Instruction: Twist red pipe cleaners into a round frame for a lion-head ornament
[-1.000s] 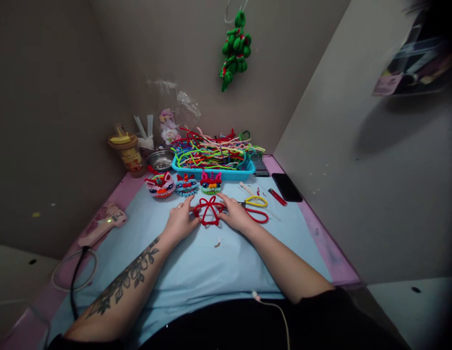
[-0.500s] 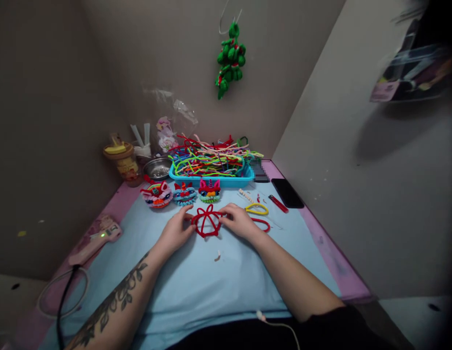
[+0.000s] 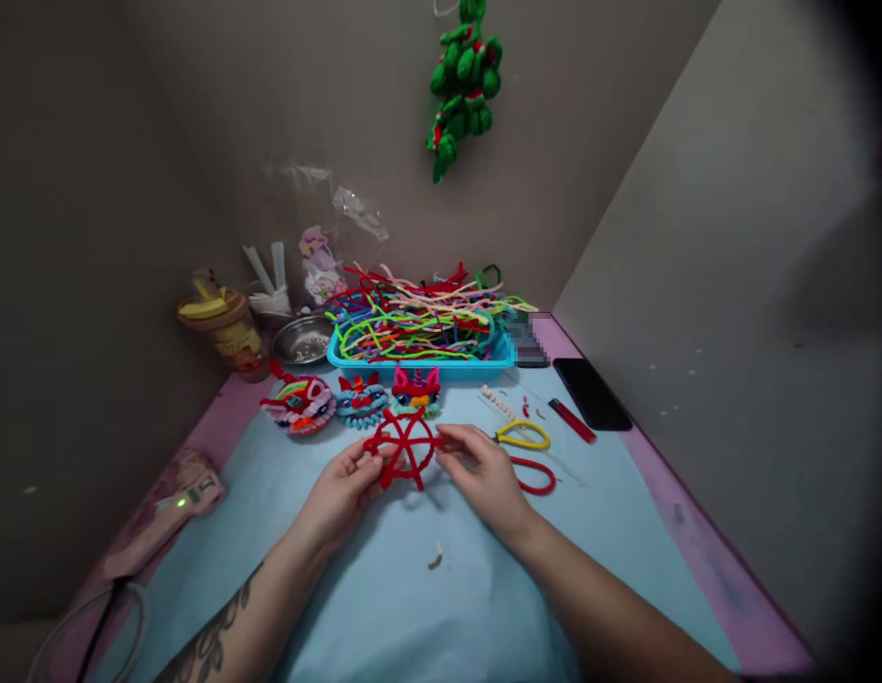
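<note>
A red pipe-cleaner frame (image 3: 406, 442), a ring crossed by spokes that meet in the middle, is held between both hands above the blue cloth. My left hand (image 3: 347, 489) pinches its left edge between thumb and fingers. On the opposite side, the thumb and fingertips of my right hand (image 3: 484, 479) close on the rim. Just behind the frame stand a red and pink lion-head figure (image 3: 299, 406), a light-blue one (image 3: 362, 402) and a red one with pink ears (image 3: 417, 389). Scissors with a yellow and a red handle (image 3: 524, 435) lie beside my right hand.
A blue basket (image 3: 419, 370) piled with coloured pipe cleaners stands at the back. Left of it are a metal bowl (image 3: 303, 343) and a lidded cup (image 3: 234, 332). A red cutter (image 3: 573, 420) and black phone (image 3: 593, 394) lie right; a pink glue gun (image 3: 167, 522) lies left.
Both hands have lifted the red frame off the cloth and tipped it, so its spokes now face the camera. The camera view has shifted closer to the table.
</note>
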`<state>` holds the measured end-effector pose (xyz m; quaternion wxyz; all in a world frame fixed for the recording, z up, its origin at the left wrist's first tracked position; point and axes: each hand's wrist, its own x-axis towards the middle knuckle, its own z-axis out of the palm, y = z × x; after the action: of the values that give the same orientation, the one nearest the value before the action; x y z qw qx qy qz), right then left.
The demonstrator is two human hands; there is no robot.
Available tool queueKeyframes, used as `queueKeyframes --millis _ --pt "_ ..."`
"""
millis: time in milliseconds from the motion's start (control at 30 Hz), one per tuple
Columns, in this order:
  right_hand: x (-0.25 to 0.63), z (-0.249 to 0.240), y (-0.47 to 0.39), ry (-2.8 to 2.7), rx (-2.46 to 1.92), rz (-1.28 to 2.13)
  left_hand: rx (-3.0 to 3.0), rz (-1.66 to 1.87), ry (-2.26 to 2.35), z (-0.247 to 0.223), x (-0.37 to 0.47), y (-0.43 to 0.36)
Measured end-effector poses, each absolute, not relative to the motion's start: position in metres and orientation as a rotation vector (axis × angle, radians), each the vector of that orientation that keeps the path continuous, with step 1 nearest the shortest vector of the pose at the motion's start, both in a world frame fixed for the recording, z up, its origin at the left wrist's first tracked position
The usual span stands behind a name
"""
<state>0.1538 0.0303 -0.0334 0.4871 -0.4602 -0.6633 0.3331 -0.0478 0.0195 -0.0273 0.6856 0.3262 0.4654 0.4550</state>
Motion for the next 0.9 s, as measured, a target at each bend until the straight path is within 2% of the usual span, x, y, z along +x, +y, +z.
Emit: queueKeyframes --millis 133,267,467,667,800,900 --pt "0.166 -0.032 0.034 -1.393 -1.258 0.946 0.655 0.973 1.069 -0.030 -0.050 0.023" --pt "0.188 -0.025 0.046 -1.449 -1.314 0.986 0.764 0.891 1.175 -0.033 -0.053 0.028" --pt "0.206 -0.005 0.077 -1.675 -1.311 0.678 1.137 0.785 1.501 -0.032 -0.062 0.034" --pt "0.207 0.049 0.132 -1.855 -1.127 0.410 1.474 0.853 1.815 -0.031 -0.076 0.033" --pt "0.201 0.081 0.197 -1.938 -1.174 0.171 1.532 0.882 1.822 -0.033 -0.077 0.031" --pt "0.191 0.087 0.253 -2.040 -1.292 0.114 1.627 0.968 1.757 -0.037 -0.073 0.027"
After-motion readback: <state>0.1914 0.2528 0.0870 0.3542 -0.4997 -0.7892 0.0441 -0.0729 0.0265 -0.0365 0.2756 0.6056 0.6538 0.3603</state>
